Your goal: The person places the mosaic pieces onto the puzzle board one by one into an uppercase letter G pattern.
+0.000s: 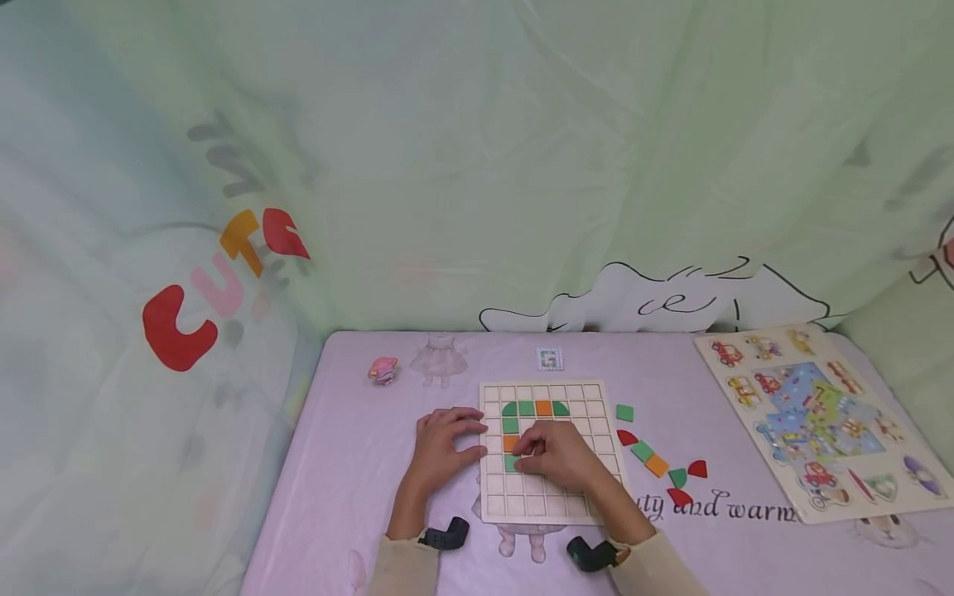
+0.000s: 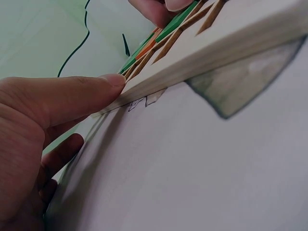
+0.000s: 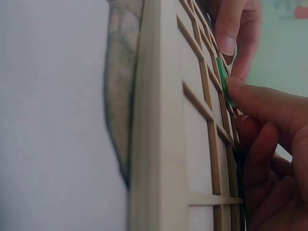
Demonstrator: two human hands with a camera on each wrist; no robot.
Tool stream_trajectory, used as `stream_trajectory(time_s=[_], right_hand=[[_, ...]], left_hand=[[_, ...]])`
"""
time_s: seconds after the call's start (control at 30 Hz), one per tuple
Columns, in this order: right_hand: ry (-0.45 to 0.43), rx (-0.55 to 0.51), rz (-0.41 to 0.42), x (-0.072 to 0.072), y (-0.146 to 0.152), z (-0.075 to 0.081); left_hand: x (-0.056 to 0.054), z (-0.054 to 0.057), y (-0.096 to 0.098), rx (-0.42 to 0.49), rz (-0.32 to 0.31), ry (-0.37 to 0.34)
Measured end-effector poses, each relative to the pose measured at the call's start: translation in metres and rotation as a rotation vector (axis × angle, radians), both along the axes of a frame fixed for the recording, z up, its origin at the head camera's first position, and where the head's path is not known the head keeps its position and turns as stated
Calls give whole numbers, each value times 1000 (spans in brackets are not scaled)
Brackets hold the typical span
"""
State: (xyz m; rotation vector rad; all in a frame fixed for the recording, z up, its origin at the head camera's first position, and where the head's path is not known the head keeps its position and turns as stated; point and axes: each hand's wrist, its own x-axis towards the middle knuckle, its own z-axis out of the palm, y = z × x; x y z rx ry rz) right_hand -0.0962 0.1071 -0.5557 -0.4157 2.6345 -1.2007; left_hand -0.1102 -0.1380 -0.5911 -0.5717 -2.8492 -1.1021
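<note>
A pale wooden grid board (image 1: pixel 544 507) lies on the table. Green and orange tiles form a row near its top, with green quarter-round pieces at both ends, and a column runs down from the left end. My right hand (image 1: pixel 555 455) is over the board, its fingers bent, with thumb and fingertips on the green square tile (image 3: pixel 224 83) at the column's lower end. An orange tile (image 1: pixel 510 444) sits just above it, partly covered by the fingers. At the board's left edge my left hand (image 1: pixel 441 447) rests with fingers spread, its thumb touching the edge.
Right of the board lie loose pieces: a green square (image 1: pixel 624 412), an orange square (image 1: pixel 657 465), and several red and green ones. A picture puzzle board (image 1: pixel 827 414) is at the far right. A small patterned card (image 1: pixel 550 358) and a pink toy figure (image 1: pixel 383 370) lie behind.
</note>
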Motion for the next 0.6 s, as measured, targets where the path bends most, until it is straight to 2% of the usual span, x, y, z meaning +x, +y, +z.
stream_trajectory(time_s=[0.4, 0.6], right_hand=[[-21, 6, -10, 1, 2, 2], [-78, -17, -3, 2, 12, 12]], left_hand=[[1, 1, 0, -11, -2, 7], [1, 3, 0, -5, -3, 30]])
